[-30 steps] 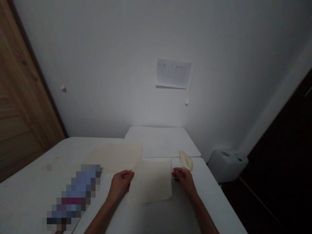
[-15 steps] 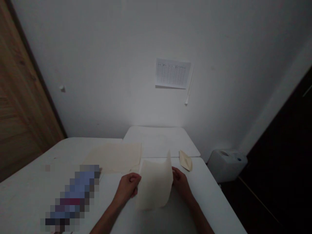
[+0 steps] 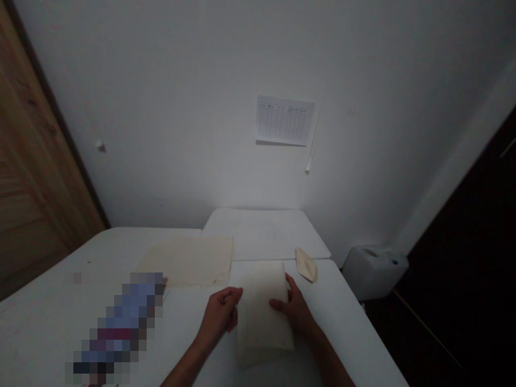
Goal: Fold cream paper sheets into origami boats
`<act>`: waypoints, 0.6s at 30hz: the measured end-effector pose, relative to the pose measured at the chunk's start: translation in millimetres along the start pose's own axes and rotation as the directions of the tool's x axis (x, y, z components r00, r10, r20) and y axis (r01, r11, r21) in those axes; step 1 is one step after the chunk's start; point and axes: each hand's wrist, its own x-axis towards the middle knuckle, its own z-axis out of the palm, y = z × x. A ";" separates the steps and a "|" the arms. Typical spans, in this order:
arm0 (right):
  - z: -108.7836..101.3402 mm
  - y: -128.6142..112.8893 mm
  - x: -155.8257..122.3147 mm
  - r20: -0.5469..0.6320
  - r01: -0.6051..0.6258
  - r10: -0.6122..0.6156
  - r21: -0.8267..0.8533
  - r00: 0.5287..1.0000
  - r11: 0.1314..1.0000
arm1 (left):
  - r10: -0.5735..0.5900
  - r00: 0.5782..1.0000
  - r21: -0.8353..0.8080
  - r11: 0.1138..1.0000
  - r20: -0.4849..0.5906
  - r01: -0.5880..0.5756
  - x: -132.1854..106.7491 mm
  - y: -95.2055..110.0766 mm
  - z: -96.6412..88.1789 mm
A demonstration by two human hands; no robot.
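A cream sheet of paper stands before me over the white table, its right part folded over towards the left so that two layers show at the bottom edge. My left hand pinches its left edge, fingers curled in. Along the right edge, my right hand grips the fold, thumb on the front and fingers behind it. Just beyond that hand lies a small folded piece of cream paper. Flat cream paper rests on the table further back on the left.
The white table meets a white board against the wall. A printed chart hangs there, with a white strip beside it. A pixelated bluish patch covers something at left. A whitish container stands on the right.
The sheet's right side has been folded over to the left. My right thumb has come round onto its front. My left hand has shifted slightly right, still at the left edge.
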 end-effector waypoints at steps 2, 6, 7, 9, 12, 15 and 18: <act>3.0 -1.6 -2.2 0.009 -0.007 0.007 -0.029 1.000 1.000 | 0.006 0.999 0.056 0.998 -0.050 -0.003 -1.8 3.0 1.5; 11.2 -1.7 -5.0 0.003 0.001 -0.001 -0.123 1.000 0.992 | 0.029 0.992 0.102 0.995 -0.126 -0.016 -3.1 4.5 5.8; 13.2 -1.6 -5.7 -0.001 0.015 -0.015 -0.154 1.000 0.988 | 0.041 0.990 0.104 0.994 -0.133 -0.027 -2.9 4.0 6.7; 16.6 -1.6 -7.3 -0.006 0.046 -0.048 -0.220 0.999 0.975 | 0.068 0.986 0.123 0.991 -0.151 -0.049 -2.0 2.8 8.0; 19.4 -1.8 -9.8 -0.006 0.079 -0.084 -0.292 0.996 0.953 | 0.115 0.977 0.180 0.980 -0.178 -0.082 -0.5 1.7 7.9; 20.1 -2.0 -11.0 -0.015 0.089 -0.098 -0.304 0.995 0.949 | 0.106 0.980 0.159 0.984 -0.165 -0.080 0.2 1.4 7.3; 19.1 -3.4 -9.5 -0.020 0.054 -0.060 -0.216 0.998 0.975 | 0.042 0.991 0.079 0.996 -0.130 -0.032 0.3 -0.7 7.9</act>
